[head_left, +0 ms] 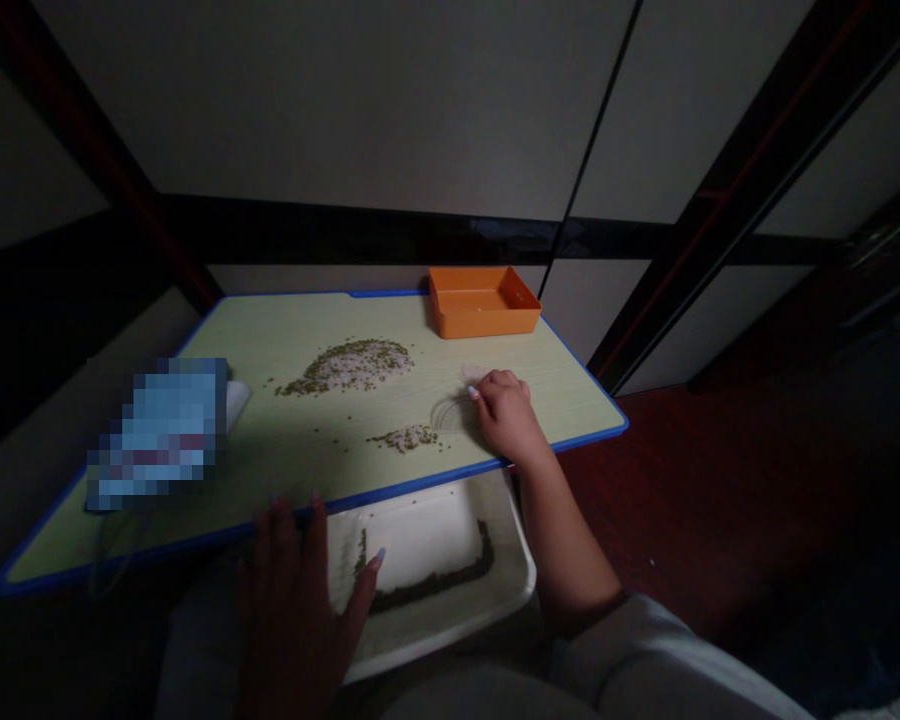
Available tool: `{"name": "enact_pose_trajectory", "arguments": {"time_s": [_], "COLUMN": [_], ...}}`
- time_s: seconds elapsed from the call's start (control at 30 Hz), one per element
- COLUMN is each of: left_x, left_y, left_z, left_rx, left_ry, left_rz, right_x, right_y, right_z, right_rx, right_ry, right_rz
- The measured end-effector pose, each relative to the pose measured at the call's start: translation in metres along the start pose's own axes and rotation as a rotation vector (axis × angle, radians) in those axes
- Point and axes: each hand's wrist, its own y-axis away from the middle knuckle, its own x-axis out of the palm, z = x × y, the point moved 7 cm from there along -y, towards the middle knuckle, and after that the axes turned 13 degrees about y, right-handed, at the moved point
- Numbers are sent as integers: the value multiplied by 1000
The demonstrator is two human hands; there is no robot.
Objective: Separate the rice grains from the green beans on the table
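My right hand [504, 408] is closed on a clear plastic piece with a curved rim [450, 412], low over the table top [315, 460]; its full shape is hard to make out. Just left of it lies a small heap of mixed green and pale grains [409, 438]. A larger heap of the same grains [356, 365] spreads farther back. My left hand [292, 570], fingers spread, is at the table's near edge, beside and partly over a white basin [450, 645]. Dark green grains [435, 583] line the basin's inner edges.
An orange open box [487, 320] stands at the back right corner of the table. A blurred-out blue packet [165, 430] lies at the left, with a white item [237, 402] beside it. Pale cabinet panels [360, 110] rise behind, and dark red floor [682, 480] shows at the right.
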Motion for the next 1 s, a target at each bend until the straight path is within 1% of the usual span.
{"name": "enact_pose_trajectory", "arguments": {"time_s": [0.43,0.67,0.77,0.9,1.0], "left_x": [-2,-2,-2,-3,-3], "left_y": [-2,-2,-2,-2,-2], "left_z": [-1,0,0,0,-1], "left_rx": [27,4,-20,-4,3], "left_ry": [-8,-16,-18,-14,-18], "left_rz": [-6,17,14,0,15], "right_x": [-6,-5,-4,-3,-2], "right_y": [1,2,1,1,2], "right_z": [6,8,7,6,7], "right_rx": [-49,-110,-101,-86,-91], "right_ry": [-52,-89,-82,-50,-31], "right_rz": [6,2,-9,-11,10]}}
